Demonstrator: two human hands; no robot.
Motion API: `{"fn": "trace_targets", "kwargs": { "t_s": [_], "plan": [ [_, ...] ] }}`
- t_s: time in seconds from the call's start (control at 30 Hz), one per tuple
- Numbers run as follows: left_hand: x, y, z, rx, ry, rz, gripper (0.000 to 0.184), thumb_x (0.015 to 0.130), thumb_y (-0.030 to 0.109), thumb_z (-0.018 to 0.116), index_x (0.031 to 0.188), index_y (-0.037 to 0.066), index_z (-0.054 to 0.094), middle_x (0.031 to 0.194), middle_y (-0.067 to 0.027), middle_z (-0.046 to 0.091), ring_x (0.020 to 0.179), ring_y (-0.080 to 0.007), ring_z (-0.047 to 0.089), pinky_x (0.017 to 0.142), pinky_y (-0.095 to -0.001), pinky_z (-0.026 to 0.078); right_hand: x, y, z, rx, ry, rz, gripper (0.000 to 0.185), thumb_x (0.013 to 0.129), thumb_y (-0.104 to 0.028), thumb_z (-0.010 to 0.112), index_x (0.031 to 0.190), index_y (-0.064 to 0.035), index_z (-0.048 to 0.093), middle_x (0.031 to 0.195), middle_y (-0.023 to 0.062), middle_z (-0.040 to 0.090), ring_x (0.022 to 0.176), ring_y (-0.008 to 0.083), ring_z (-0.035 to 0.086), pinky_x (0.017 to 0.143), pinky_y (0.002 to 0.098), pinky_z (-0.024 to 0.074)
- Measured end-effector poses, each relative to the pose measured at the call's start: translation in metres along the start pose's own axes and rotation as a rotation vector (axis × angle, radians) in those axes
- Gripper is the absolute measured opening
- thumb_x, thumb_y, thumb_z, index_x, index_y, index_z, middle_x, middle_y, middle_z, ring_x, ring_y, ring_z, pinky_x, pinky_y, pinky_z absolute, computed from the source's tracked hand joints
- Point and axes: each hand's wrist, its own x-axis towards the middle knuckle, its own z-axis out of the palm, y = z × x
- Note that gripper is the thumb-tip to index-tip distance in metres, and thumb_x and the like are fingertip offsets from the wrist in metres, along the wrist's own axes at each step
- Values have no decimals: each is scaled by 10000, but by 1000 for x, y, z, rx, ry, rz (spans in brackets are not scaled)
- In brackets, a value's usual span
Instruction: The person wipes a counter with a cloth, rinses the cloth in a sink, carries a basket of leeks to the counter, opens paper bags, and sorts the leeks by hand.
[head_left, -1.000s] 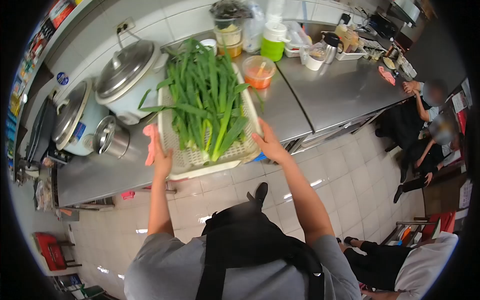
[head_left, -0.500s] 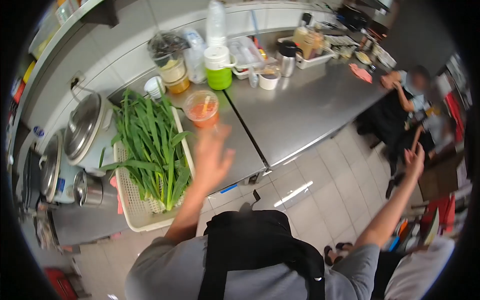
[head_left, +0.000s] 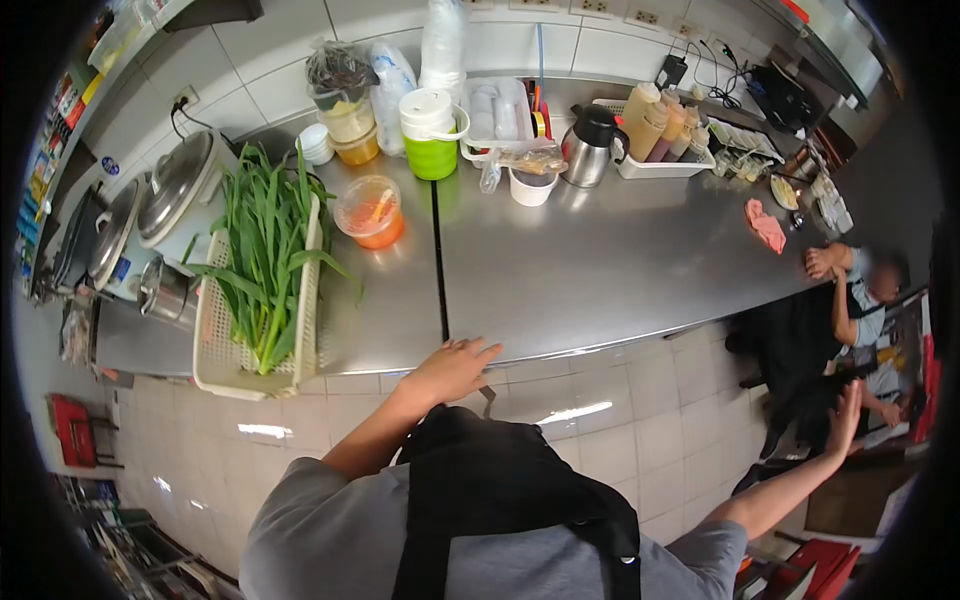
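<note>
My left hand (head_left: pixel 452 372) is open, fingers stretched to the right, at the front edge of the steel counter (head_left: pixel 560 290); I cannot tell if it touches the metal. Beyond it to the left stands a clear tub of orange-red contents (head_left: pixel 370 212). Long green leafy stalks (head_left: pixel 262 260) lie in a cream perforated basket (head_left: pixel 308 345) further left. Out to the right, my right hand (head_left: pixel 846 418) is open with nothing in it, fingers extended, away from the counter and near other people in the view.
Along the wall stand a green-and-white jug (head_left: pixel 430 150), a steel thermos (head_left: pixel 592 150), a white cup (head_left: pixel 531 188) and a tray of sauce bottles (head_left: pixel 660 168). Large lidded pots (head_left: pixel 180 190) stand at left. A co-worker (head_left: pixel 865 300) is at the right end, near a pink cloth (head_left: pixel 765 226).
My left hand has come back from near the orange-red tub to the counter's front edge. My right hand stays stretched out, now lower in view. The camera view has shifted.
</note>
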Motion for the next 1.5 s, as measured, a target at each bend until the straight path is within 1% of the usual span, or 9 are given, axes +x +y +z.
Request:
{"fn": "trace_targets", "kwargs": {
  "t_s": [0.3,0.43,0.83,1.03,1.1,1.2,1.23,1.37,1.5],
  "plan": [
    [52,53,17,-271,-112,-165,500,881,222,573,1332,55,437,1202,-172,553,1045,-382,560,915,-430,452,42,22,286,-322,-1187,297,526,896,-406,621,1269,-43,544,1108,105,635,1046,217,604,817,363,537],
    [86,38,20,-163,31,-136,466,886,215,565,1302,35,460,1180,-179,565,1037,-373,568,893,-434,462,42,46,319,-348,-1230,241,523,899,-387,625,1289,-52,532,1127,96,625,1060,209,599,837,367,529],
    [287,98,-26,-112,167,126,426,888,192,563,1287,56,491,1238,-146,555,1106,-341,544,947,-418,440,244,107,208,-463,-657,178,555,899,-402,604,1344,-91,485,1219,96,589,1141,219,535,832,370,492],
    [330,145,4,-171,182,-101,406,876,150,584,1266,61,514,1222,-144,567,1104,-341,546,959,-427,428,443,214,256,-524,-603,-115,594,883,-423,620,1369,-117,466,1206,127,595,1105,219,558,798,360,493],
    [338,160,15,-194,139,-179,409,893,190,573,1283,87,503,1217,-150,570,1106,-353,545,933,-416,451,529,268,282,-617,-350,-491,648,865,-441,635,1390,-113,441,1256,142,554,1061,203,574,823,348,488],
    [346,180,28,-201,175,-266,407,896,206,575,1282,98,504,1221,-148,570,1088,-357,557,918,-420,462,589,297,315,-737,-315,-344,583,877,-531,524,1370,-223,475,1416,186,385,1241,344,392,991,474,354],
    [348,189,29,-203,177,-292,407,896,206,575,1282,98,504,1221,-148,570,1088,-357,557,918,-420,462,593,301,323,-920,-156,-228,558,901,-605,417,1330,-262,521,1473,207,305,1362,426,240,1075,556,252],
    [341,218,28,-249,213,-489,413,895,196,578,1291,109,497,1229,-148,569,1083,-366,560,913,-426,464,471,188,347,-1080,-105,-276,556,893,-586,442,1198,-145,587,1293,210,495,1162,422,470,904,534,427],
    [340,226,32,-320,182,-552,418,898,182,568,1305,120,492,1268,-145,541,1112,-364,541,929,-437,451,354,207,411,-587,-280,-580,378,936,-385,483,942,-35,624,944,214,617,794,375,598,680,460,478]
  ]
}}
